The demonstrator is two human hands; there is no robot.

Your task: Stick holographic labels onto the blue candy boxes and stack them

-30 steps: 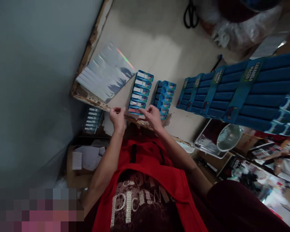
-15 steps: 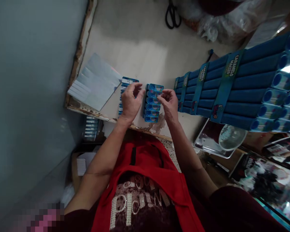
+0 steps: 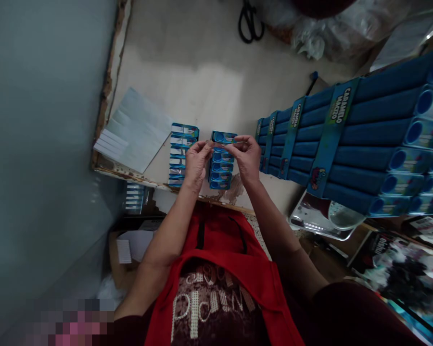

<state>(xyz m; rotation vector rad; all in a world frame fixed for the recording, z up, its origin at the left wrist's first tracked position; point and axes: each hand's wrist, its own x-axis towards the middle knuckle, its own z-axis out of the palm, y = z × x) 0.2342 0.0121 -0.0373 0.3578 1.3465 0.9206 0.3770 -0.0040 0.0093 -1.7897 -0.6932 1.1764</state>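
Observation:
My left hand [image 3: 196,166] is closed in a pinch over the left edge of a row of small blue boxes [image 3: 222,176]. Opposite it, my right hand [image 3: 249,158] pinches at the row's right edge, near the second box from the back. Both sets of fingertips nearly meet above the boxes; what they hold, if anything, is too small to make out. Left of this row stands another row of blue boxes with white strips [image 3: 178,162], partly covered by my left hand. A fanned stack of pale, shiny sheets [image 3: 140,127] lies farther left.
Long blue packs lettered "CARAMELO MACIZO" [image 3: 337,144] are piled on the right. Black-handled scissors [image 3: 250,26] and clear plastic bags [image 3: 310,41] lie at the back. A clear tray [image 3: 312,216] sits beneath the pile, and an open carton [image 3: 117,269] stands below left.
Both hands have moved from the front of the left row to the right row, and my fingertips have come together over it. The view has shifted too.

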